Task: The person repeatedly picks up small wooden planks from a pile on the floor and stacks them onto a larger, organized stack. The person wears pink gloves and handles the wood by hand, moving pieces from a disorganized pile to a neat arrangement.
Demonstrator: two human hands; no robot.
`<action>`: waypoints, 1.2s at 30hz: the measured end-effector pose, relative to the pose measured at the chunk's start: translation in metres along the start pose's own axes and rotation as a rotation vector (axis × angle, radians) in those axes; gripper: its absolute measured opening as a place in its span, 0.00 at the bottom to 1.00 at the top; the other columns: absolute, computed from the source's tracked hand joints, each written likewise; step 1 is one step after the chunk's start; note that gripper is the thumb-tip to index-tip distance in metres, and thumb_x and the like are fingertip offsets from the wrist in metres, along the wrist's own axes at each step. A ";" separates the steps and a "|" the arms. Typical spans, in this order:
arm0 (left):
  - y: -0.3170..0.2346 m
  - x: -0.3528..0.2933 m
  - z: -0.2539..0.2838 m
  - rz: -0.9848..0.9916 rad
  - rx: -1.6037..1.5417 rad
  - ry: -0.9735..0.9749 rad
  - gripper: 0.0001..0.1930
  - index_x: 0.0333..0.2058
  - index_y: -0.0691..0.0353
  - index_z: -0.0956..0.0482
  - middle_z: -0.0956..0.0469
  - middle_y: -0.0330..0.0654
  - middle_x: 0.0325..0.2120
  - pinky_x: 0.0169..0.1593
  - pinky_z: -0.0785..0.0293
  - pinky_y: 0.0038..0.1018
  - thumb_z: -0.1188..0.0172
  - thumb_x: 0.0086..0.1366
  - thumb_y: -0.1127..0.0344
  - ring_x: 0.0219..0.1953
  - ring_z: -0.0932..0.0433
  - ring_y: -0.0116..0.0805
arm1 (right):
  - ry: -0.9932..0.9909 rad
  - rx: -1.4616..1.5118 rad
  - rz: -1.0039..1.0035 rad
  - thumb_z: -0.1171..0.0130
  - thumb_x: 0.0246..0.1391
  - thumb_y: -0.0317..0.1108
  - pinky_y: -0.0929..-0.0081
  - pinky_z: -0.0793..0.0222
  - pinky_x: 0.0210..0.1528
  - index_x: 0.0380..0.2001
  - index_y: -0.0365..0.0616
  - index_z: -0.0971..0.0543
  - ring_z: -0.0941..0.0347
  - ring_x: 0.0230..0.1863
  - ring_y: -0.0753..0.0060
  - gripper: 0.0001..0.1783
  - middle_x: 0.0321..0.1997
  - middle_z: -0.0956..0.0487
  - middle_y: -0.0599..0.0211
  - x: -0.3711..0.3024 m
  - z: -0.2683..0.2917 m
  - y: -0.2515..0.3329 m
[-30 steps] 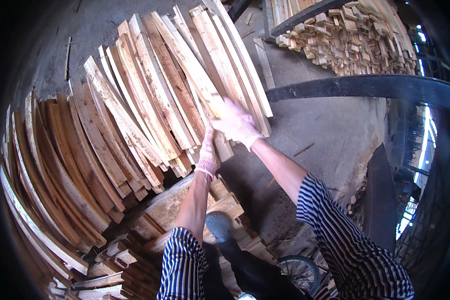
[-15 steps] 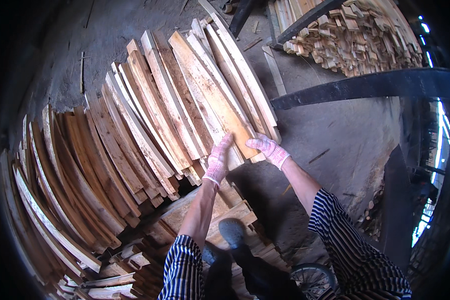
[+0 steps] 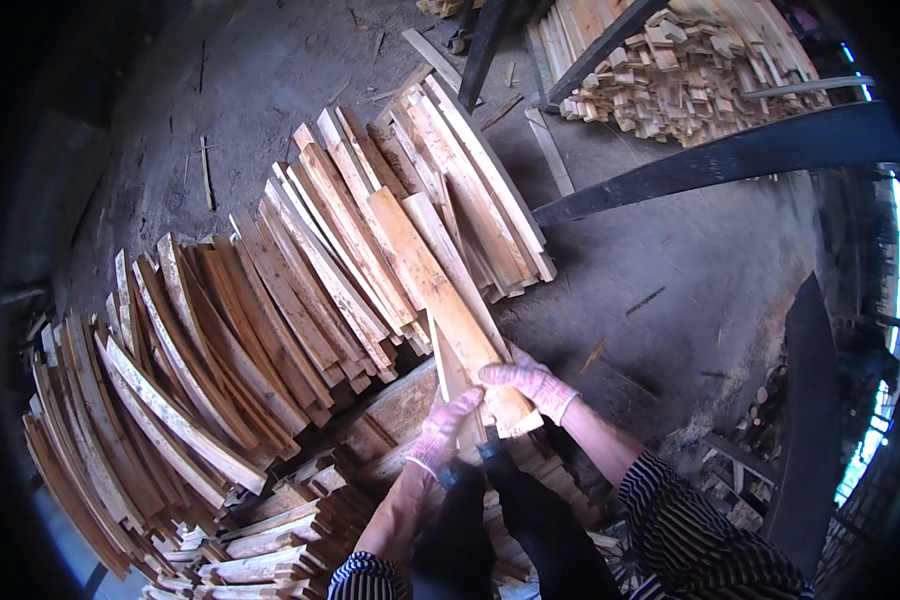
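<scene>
Both my hands wear pinkish-white knit gloves. My right hand (image 3: 530,382) is wrapped over the near end of a yellowish wooden board (image 3: 435,290), thumb across its face. Gripping the left side of the same bundle is my left hand (image 3: 446,428), on a paler board (image 3: 452,368) beside the yellowish one. Another pale board (image 3: 445,240) lies along the right side of the yellowish one. Their near ends are over my legs, and their far ends overlap a long row of loose boards (image 3: 340,230). My palms hide the undersides of the held boards.
Shorter wood pieces (image 3: 270,560) are stacked at the lower left, beside my legs. A dark metal beam (image 3: 710,170) crosses at the right. Behind it stands a big pile of cut lumber (image 3: 670,75). Thin wood scraps (image 3: 207,172) lie on the grey floor.
My hands have drawn the boards toward my body, so their near ends now reach over my legs. The view has shifted, and the row of boards appears lower and farther right.
</scene>
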State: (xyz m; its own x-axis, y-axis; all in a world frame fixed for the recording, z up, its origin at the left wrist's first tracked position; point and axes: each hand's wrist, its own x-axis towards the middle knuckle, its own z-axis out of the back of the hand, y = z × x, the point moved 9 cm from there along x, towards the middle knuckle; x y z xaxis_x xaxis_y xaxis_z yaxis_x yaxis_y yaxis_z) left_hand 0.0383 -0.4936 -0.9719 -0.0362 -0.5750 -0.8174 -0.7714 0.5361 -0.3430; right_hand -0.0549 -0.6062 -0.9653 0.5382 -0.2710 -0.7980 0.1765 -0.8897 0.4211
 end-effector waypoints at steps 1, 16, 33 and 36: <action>-0.014 -0.011 -0.007 0.012 0.033 -0.027 0.27 0.56 0.64 0.26 0.19 0.41 0.45 0.50 0.23 0.30 0.30 0.62 0.58 0.46 0.21 0.32 | -0.015 0.020 -0.031 0.26 0.50 0.34 0.74 0.24 0.57 0.70 0.43 0.42 0.23 0.54 0.69 0.48 0.56 0.22 0.58 -0.010 -0.009 0.009; -0.141 -0.194 -0.081 0.167 -0.177 0.018 0.22 0.57 0.60 0.27 0.20 0.46 0.47 0.42 0.13 0.48 0.41 0.70 0.55 0.48 0.17 0.46 | -0.131 0.111 -0.310 0.32 0.55 0.53 0.61 0.20 0.47 0.53 0.48 0.23 0.21 0.47 0.67 0.29 0.47 0.19 0.64 -0.154 -0.130 0.070; -0.132 -0.365 -0.066 -0.256 -0.755 -0.045 0.28 0.59 0.64 0.29 0.23 0.46 0.54 0.58 0.23 0.38 0.36 0.65 0.57 0.52 0.21 0.42 | 0.466 -0.381 0.125 0.24 0.44 0.42 0.65 0.50 0.74 0.75 0.44 0.51 0.45 0.72 0.68 0.61 0.73 0.39 0.65 -0.353 -0.248 0.070; -0.185 -0.406 -0.075 -0.356 -0.694 -0.037 0.24 0.54 0.66 0.25 0.18 0.48 0.47 0.56 0.22 0.39 0.35 0.62 0.60 0.47 0.18 0.42 | 0.504 -0.568 0.222 0.24 0.48 0.36 0.66 0.38 0.70 0.76 0.47 0.56 0.37 0.67 0.66 0.62 0.71 0.37 0.63 -0.372 -0.293 0.102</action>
State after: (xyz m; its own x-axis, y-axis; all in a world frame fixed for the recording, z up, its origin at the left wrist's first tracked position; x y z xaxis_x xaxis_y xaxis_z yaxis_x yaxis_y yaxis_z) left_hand 0.1486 -0.4054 -0.5418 0.2998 -0.6123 -0.7316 -0.9540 -0.1932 -0.2292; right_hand 0.0045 -0.4885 -0.4989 0.8946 -0.1001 -0.4356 0.3421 -0.4737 0.8115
